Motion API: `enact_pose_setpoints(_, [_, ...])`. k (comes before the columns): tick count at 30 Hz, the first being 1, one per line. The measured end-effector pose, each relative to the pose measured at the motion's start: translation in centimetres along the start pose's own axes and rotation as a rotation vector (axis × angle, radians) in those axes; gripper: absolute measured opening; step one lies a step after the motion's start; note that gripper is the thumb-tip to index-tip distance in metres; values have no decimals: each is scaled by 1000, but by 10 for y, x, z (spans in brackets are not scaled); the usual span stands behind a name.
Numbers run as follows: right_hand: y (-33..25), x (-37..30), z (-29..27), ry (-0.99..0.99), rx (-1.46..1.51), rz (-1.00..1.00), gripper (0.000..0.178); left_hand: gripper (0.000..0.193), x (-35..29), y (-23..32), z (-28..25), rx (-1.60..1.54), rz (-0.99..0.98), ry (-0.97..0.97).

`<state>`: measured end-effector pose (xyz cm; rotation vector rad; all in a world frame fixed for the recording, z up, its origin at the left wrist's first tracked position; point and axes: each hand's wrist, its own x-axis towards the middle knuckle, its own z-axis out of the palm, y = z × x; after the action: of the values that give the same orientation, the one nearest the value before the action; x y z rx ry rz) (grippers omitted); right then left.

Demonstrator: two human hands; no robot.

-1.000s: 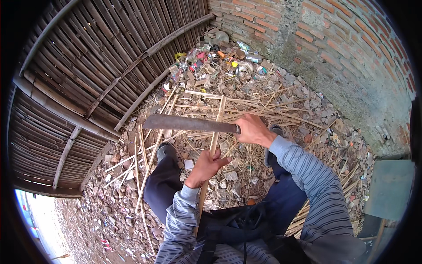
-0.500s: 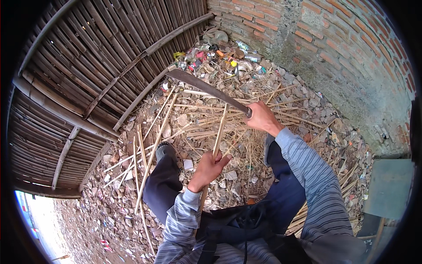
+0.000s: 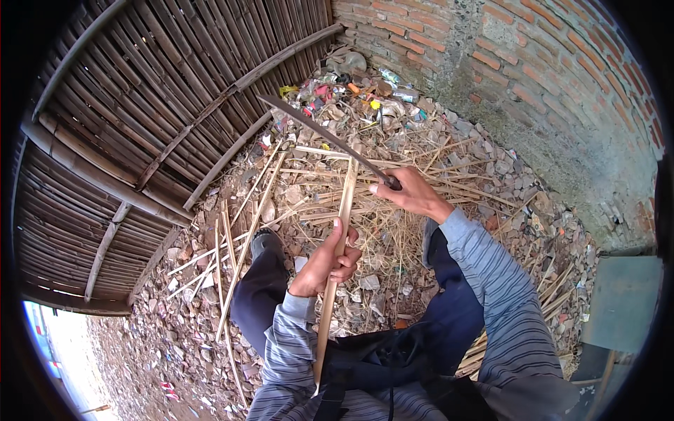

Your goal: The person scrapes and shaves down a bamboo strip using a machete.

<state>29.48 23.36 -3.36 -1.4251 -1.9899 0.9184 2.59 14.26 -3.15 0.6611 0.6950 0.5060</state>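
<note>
My right hand (image 3: 414, 191) is closed round the handle of a machete (image 3: 316, 130). Its long dark blade slants up and to the left, with the lower part crossing at the far end of a bamboo strip (image 3: 347, 196); whether blade and strip touch, I cannot tell. That pale strip is gripped by my left hand (image 3: 331, 261), thumb along it and fingers curled round. From there its near end runs down toward my lap beside the left sleeve. More split bamboo strips (image 3: 267, 189) lie on the ground left of and beyond my hands, over a heap of thin shavings (image 3: 390, 235).
Stony ground (image 3: 189, 337) surrounds my feet. A bamboo-slat wall (image 3: 168, 91) rises at the left, a brick wall (image 3: 519, 59) at the far right. Mixed litter (image 3: 351, 95) lies in the corner between them. A grey-green panel (image 3: 621, 302) stands at the right edge.
My left hand has moved up the strip and turned, its thumb now pointing up along it. The machete blade has tilted to show more of its edge, and my right hand has shifted slightly left.
</note>
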Motion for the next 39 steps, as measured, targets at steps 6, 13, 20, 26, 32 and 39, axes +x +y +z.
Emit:
enact_pose_setpoints(6, [-9, -7, -2, -6, -168, -86, 74, 58, 3, -4, -6, -24, 44, 15])
enact_pose_setpoints(13, [-21, -12, 4, 6, -341, -170, 77, 58, 3, -2, -7, 225, 106, 110])
enact_pose_setpoints(20, [-32, -7, 8, 82, -396, -228, 74, 43, 11, -15, -6, 360, 421, 438])
enact_pose_setpoints(26, [-32, -7, 16, 55, -386, -249, 73, 37, 7, -16, -11, 345, 438, 380])
enact_pose_setpoints(32, [-37, -12, 29, 20, -468, -307, 67, 36, 5, -17, -9, 256, 397, 359])
enact_pose_setpoints(39, [-34, 5, 10, 60, -391, -87, 74, 41, 7, -28, -15, 484, 437, 484])
